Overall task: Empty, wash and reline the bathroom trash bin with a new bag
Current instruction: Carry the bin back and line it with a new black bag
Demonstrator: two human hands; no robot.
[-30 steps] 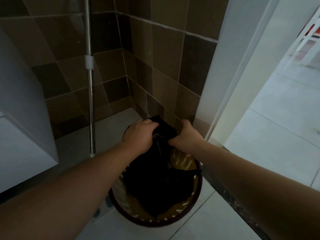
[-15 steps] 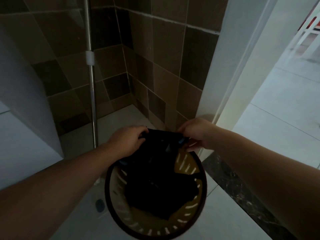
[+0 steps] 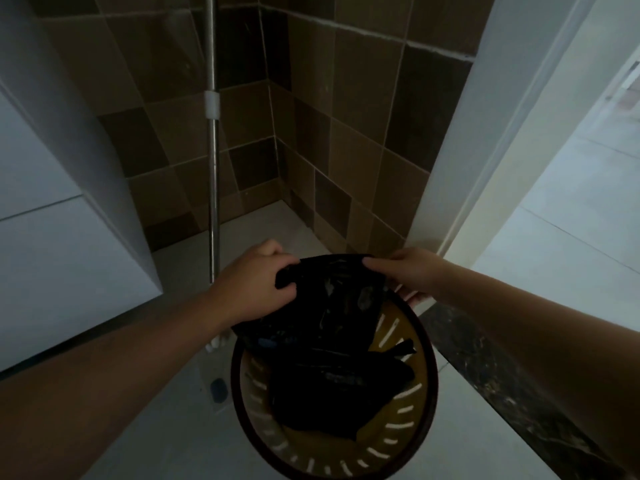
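Left hand (image 3: 254, 289) and right hand (image 3: 412, 275) each closed on top edge of black bag (image 3: 332, 306), now spread wider apart than half second ago; bag mouth stretched above far rim of bin (image 3: 424, 372), body slumped inside; relining step judged underway.

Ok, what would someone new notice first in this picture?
Two bare hands, the left hand and the right hand, pinching the top of a black bag over a round slotted bin at centre bottom. Behind stands a metal pole against brown tiled walls.
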